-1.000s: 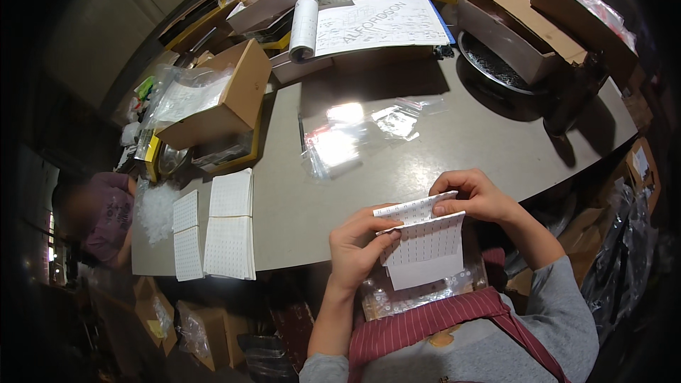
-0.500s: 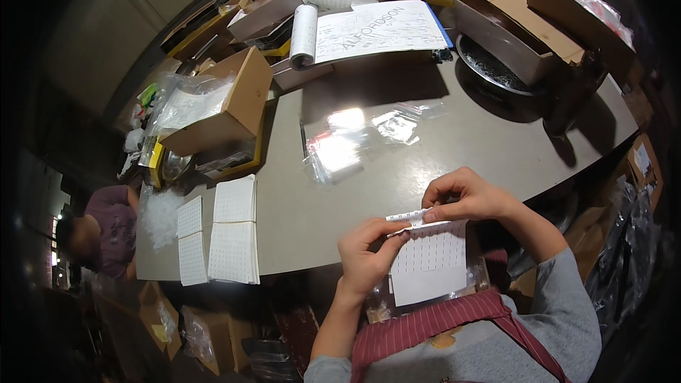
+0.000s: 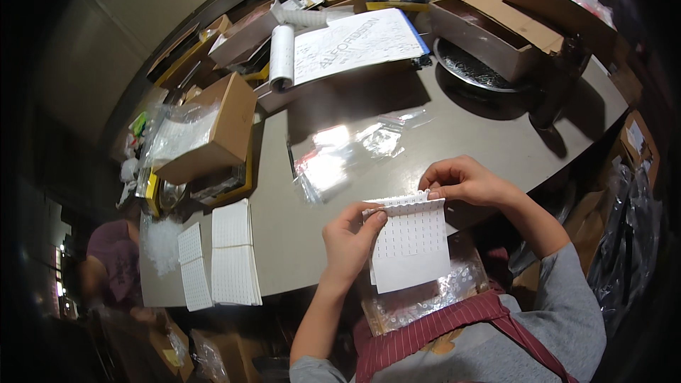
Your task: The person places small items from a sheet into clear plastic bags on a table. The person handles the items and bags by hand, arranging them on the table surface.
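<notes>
Between my two hands hangs a white paper sheet (image 3: 409, 241) printed with rows of small marks, its top edge folded over. My left hand (image 3: 348, 237) pinches it near the upper left corner, thumb in front. My right hand (image 3: 464, 182) grips the upper right corner between thumb and fingers. Under the sheet, at my lap, sits a shallow box (image 3: 464, 280) holding many small clear pieces; the sheet hides part of it. On the table to the left lie a thick banded stack of similar printed sheets (image 3: 233, 269) and a narrower banded stack (image 3: 192, 255).
Clear plastic bags (image 3: 333, 159) lie mid-table. A cardboard box (image 3: 223, 124) stands at the left beside a pile of small clear pieces (image 3: 163, 245). A notepad (image 3: 355, 42) and a round black tray (image 3: 468, 67) are farther back. Another person (image 3: 113, 255) is at the far left.
Both hands and the sheet have moved slightly left and up, uncovering more of the box at my lap. The view has shifted a little. Both hands keep hold of the sheet.
</notes>
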Tool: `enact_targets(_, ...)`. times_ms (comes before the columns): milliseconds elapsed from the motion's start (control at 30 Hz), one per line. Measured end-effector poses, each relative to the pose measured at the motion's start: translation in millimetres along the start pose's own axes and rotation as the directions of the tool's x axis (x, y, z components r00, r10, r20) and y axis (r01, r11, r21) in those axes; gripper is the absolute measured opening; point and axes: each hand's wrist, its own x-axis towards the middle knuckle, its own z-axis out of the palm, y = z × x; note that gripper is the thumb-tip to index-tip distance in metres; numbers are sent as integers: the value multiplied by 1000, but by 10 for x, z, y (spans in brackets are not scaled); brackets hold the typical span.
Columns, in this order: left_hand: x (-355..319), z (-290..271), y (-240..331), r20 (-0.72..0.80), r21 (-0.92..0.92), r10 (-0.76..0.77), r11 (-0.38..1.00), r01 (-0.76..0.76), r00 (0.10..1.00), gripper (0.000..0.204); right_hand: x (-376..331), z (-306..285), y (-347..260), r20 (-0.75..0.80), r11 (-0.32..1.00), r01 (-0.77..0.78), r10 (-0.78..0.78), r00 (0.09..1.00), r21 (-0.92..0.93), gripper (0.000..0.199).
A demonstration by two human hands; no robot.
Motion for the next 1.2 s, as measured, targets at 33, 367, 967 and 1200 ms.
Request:
enact_targets(33,67,15,26,28,27,26,999,-27,999,12,-14,-21,-12,-31,1000,8,-8,999,1,28)
enact_targets(367,629,259,282,128,219,49,973,-76,991,16,-108,-25,-156,-148,549,222,-550,822,-806,25)
enact_targets(967,799,43,93,211,-138,-201,963,232,957,17,162,75,48,137,188,305,-598,790,-934,23)
enact_targets(1200,848,1,-54,232,-44,-225,970,241,946,18,484,-468,-170,-116,751,228,-375,920,-620,15)
